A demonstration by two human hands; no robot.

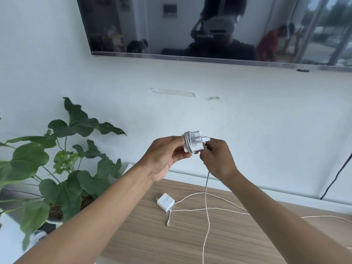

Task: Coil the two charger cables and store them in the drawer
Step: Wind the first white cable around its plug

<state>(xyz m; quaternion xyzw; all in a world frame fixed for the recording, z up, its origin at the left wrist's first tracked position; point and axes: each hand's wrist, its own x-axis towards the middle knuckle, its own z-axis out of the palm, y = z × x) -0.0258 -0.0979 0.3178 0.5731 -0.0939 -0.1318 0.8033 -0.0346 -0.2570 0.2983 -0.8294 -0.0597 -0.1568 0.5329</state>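
While the first charger (192, 142) is held up in front of the wall with a few turns of its cable (206, 185) round the brick, a long tail hangs down to the worktop (142, 235), so the winding looks well short of done. The left hand (167, 155) grips the brick's left end with fingers curled round it. The right hand (219, 159) pinches the cable just beside the brick.

Each new turn is probably best laid snug beside the last. The left thumb can pin the wraps while the right hand feeds slack under light tension. The tail appears to cross the second charger's cable (190, 209), so it may snag as it rises. The second charger (165, 202) lies unwound on the worktop. No drawer is in view.
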